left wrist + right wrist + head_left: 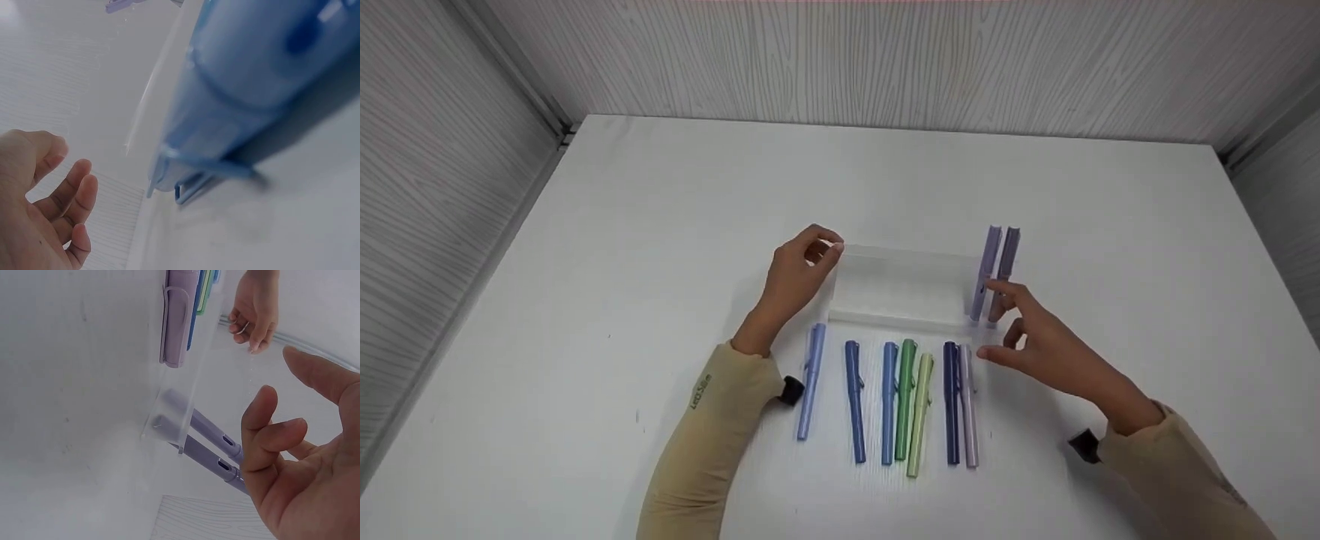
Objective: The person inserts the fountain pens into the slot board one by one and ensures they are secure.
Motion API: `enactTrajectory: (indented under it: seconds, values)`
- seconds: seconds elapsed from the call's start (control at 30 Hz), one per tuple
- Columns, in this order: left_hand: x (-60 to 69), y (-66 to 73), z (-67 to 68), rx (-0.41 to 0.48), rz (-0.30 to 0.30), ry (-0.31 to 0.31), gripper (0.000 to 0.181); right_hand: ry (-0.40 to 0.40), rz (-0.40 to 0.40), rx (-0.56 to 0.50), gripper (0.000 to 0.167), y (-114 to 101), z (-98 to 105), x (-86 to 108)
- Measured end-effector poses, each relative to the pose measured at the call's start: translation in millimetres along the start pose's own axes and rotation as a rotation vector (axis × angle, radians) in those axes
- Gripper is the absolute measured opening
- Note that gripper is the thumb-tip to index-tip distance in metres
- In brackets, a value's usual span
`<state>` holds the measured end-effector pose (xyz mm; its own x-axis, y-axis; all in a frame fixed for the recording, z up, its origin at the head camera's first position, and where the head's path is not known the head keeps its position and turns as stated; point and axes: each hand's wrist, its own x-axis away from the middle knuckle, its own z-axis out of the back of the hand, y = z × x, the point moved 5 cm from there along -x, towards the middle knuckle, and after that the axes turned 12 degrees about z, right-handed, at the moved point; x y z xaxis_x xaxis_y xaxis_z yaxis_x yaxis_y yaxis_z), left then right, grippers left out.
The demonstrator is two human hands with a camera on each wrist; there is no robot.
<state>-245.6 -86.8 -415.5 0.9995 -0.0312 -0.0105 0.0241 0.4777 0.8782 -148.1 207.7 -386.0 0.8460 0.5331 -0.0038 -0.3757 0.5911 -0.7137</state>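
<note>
Grip (1037, 339) of a person's right hand, thumb well apart from bent fingers and holding nothing, hangs by the 3 o'clock end of a clear tray (900, 324); whether its forefinger touches a pen cannot be told. Opposite, the left grip (796, 279) pinches the tray's 10 o'clock corner between thumb and forefinger. The step in hand appears to be settling pens at the tray's 3 o'clock end. To do it well, the left pinch should be firm enough to stop a light-looking tray sliding, while the right fingertips guide each pen softly, without knocking its neighbor.

At the right grip's 11 o'clock stand out a light purple pen (988, 259) and a darker purple pen (1010, 251), side by side, their far ends reaching past the tray's 12 o'clock edge. The tray spreads from the left grip's 3 o'clock. Farther out, at the tray's 6 o'clock, more pens line the white counter (885, 180): periwinkle pen (810, 386), dark blue pen (855, 405), mid-blue pen (889, 409), green pen (904, 405), yellow-green pen (919, 416), navy pen (952, 409) and lilac pen (969, 416).
</note>
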Motion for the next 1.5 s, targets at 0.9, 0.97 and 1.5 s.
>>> enactTrajectory:
  seconds: [0.9, 0.97, 1.5]
  values:
    - [0.1, -0.1, 0.0, 0.022, -0.003, -0.008, 0.016, -0.233, -0.072, -0.033, 0.08, 18, -19, 9.2]
    - [0.4, 0.2, 0.2, 0.026, 0.0, -0.009, 0.015, -0.237, -0.073, -0.035, 0.078, 19, -21, 9.0]
    - [1.0, 1.4, 0.0, 0.023, 0.02, -0.012, 0.015, -0.289, -0.097, -0.004, 0.077, 22, -30, 8.2]
